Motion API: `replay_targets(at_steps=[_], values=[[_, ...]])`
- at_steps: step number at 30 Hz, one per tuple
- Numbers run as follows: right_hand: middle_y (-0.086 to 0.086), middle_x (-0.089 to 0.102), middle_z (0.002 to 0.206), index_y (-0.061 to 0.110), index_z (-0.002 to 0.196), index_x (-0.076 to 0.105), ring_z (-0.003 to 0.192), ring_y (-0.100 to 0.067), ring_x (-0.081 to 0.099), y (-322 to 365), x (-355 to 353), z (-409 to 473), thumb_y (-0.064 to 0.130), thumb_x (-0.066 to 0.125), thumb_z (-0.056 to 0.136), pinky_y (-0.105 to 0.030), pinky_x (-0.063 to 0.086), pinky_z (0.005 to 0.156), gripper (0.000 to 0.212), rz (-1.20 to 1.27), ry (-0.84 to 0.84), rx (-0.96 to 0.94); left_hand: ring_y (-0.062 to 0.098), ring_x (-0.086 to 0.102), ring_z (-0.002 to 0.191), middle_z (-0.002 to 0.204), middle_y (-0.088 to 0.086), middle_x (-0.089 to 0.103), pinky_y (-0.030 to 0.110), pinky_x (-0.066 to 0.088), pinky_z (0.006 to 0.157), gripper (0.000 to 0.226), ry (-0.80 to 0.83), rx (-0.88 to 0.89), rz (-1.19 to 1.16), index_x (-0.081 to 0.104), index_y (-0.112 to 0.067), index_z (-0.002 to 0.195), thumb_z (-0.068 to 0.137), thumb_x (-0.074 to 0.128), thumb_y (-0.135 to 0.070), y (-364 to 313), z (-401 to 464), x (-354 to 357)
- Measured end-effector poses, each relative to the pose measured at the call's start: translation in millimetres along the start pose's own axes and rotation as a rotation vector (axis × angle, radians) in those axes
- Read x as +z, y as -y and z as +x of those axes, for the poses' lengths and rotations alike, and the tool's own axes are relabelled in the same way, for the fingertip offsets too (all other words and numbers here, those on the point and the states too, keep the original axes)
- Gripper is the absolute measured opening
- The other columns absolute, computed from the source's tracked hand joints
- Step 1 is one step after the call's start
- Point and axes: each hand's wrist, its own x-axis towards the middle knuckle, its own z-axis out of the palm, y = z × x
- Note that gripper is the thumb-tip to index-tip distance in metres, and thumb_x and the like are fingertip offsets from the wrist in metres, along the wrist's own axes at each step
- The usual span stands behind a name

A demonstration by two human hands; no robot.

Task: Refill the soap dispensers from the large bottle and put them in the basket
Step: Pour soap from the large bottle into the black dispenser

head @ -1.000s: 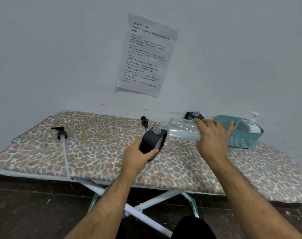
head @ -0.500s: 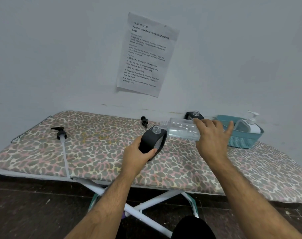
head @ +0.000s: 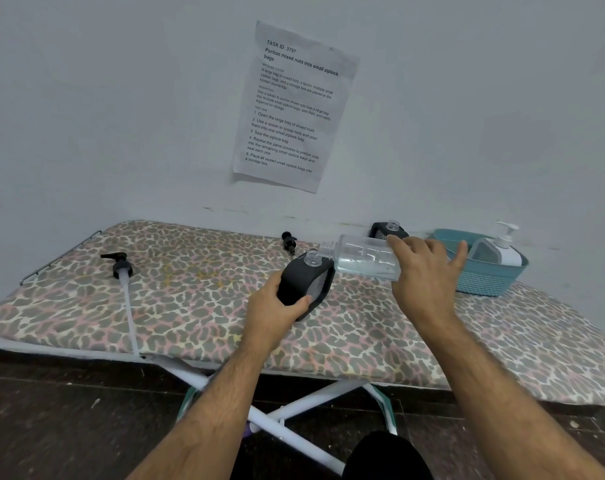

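Two grips: left hand (head: 277, 308) round black dispenser (head: 303, 284), right hand (head: 424, 271) round clear bottle (head: 363, 258).

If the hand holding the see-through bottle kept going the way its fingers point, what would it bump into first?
Probably the teal basket. The right hand, gripping the clear bottle, has fingers reaching up and right toward the basket's near wall. Depth is hard to judge from this one view.

large bottle (head: 365, 259): clear, tipped sideways, mouth at black dispenser's (head: 306, 285) open neck, centre
second black dispenser (head: 387, 230): uncapped, 1 o'clock
basket (head: 481, 282): teal, 2 o'clock, holding white dispenser (head: 502, 251)
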Motion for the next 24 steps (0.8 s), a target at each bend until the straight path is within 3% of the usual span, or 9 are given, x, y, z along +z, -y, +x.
replay_targets(at_steps=[24], values=[[-0.001,0.064,0.126,0.032,0.134,0.055,0.119,-0.029,0.053,0.3,-2.3,0.8,0.003,0.073,0.076,-0.067,0.014,0.112,0.067,0.002,0.012,-0.006,-0.016,0.057,0.088,0.099,-0.027,0.061,0.001,0.045,0.067,0.049,0.012,-0.004,-0.04,0.058,-0.026,0.125,0.081,0.078,-0.025,0.8,1.1,-1.5]])
